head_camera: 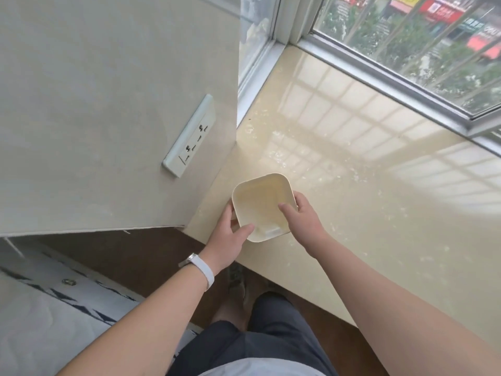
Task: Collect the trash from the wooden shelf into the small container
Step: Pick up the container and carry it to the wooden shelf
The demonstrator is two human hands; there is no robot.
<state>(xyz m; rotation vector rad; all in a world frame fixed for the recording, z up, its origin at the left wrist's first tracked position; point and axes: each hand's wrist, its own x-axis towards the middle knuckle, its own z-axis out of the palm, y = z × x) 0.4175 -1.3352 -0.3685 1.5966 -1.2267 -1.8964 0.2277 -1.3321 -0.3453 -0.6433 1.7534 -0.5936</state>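
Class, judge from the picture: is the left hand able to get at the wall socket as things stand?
Probably yes. Nothing stands between the left hand and the wall socket, but it grips the small container and must let go first; the right hand also holds it.

Your carrying surface is the glossy cream sill (366,199), running under the window (406,50) w/ the wall (108,90) on its left. The window grid reflects across it. Pale flecks (250,128) lie scattered over it, thickest in the back-left corner. The small container (261,207) is at the sill's near-left corner, just beside the wall; can't tell if its base touches the sill. Below the sill's edge there's dark brown floor (141,256). On it at left lies a white cover w/ dark stripes (54,308), w/ a small unclear item (68,282) on top, & your foot (237,283) stands near the sill.
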